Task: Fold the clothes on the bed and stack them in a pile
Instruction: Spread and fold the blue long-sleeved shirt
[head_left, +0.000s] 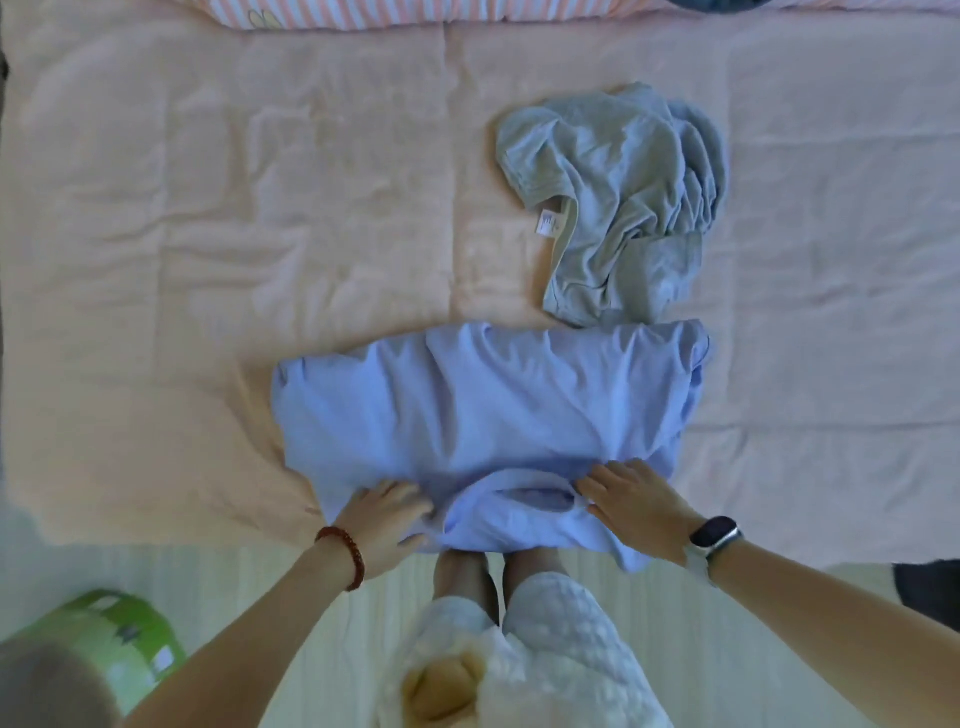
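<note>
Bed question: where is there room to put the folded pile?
The widest bare patch of the pink bed cover is on the left, bordered by the striped pillow above and the blue shirt to its lower right. A second patch lies right of the crumpled grey shirt. The middle is crowded: the two shirts almost meet.

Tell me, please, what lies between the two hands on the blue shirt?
In the head view, the blue shirt's neck opening lies between the left hand and right hand.
</note>
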